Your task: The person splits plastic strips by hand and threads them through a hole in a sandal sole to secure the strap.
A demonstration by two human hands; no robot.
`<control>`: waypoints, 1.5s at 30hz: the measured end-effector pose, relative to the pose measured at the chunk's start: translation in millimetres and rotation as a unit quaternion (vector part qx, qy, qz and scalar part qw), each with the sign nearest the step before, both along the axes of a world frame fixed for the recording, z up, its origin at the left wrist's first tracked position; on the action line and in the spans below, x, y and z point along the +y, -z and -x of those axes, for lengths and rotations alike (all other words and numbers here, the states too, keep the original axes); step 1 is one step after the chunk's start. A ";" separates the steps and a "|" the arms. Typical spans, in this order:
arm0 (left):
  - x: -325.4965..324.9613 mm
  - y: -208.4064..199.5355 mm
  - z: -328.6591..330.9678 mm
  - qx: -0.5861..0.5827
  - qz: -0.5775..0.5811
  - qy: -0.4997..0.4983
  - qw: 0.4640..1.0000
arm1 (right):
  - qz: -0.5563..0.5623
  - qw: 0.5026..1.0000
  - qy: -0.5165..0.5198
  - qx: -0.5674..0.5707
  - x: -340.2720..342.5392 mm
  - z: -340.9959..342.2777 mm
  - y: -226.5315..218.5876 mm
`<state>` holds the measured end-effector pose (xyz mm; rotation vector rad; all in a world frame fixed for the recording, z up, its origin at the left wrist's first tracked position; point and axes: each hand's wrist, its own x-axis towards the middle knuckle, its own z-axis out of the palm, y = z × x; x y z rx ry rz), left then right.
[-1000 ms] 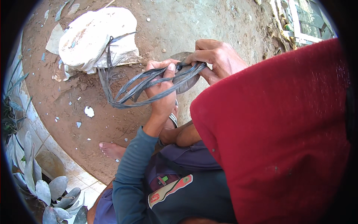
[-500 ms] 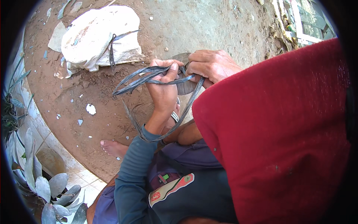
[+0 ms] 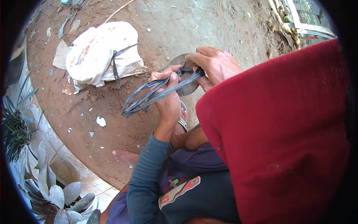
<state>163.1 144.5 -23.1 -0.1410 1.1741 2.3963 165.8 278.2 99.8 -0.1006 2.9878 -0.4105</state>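
Note:
A bundle of dark grey-black plastic twine (image 3: 140, 100) is looped across my left hand (image 3: 167, 102), whose thumb and fingers are closed on it. My right hand (image 3: 216, 66), just to the right, pinches the other end of the strands close to the left fingertips. Between the hands the strands run short and fairly taut; the exact wrap is partly hidden by the fingers. Under and behind both hands lies a round, flat grey-brown disc (image 3: 188, 89), its material unclear. A red cloth (image 3: 276, 130) covers the area where my right forearm comes in.
A white sack (image 3: 97, 48) with a dark strip (image 3: 115, 66) tied on it lies on the brown ground at far left. Potted plants (image 3: 56, 196) stand by a tiled edge (image 3: 61, 151). A sandalled foot (image 3: 181, 123) and a bare foot (image 3: 125, 156) are below the hands.
The long loose strand that hung over my left forearm has been drawn up. My right hand now grips the strands closer to the left fingers, and the loops hang lower. The view has shifted slightly.

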 end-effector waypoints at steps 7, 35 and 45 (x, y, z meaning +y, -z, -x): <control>2.7 -0.2 -4.9 0.045 0.037 -0.006 0.998 | -0.039 0.996 0.023 -0.077 -6.7 6.3 -4.5; -20.3 9.2 20.8 0.103 0.136 0.057 0.984 | 0.116 0.960 -0.085 -0.240 24.0 44.7 6.7; -29.3 9.5 21.8 0.024 0.185 0.118 0.975 | 0.204 0.933 -0.085 -0.286 22.1 45.1 24.3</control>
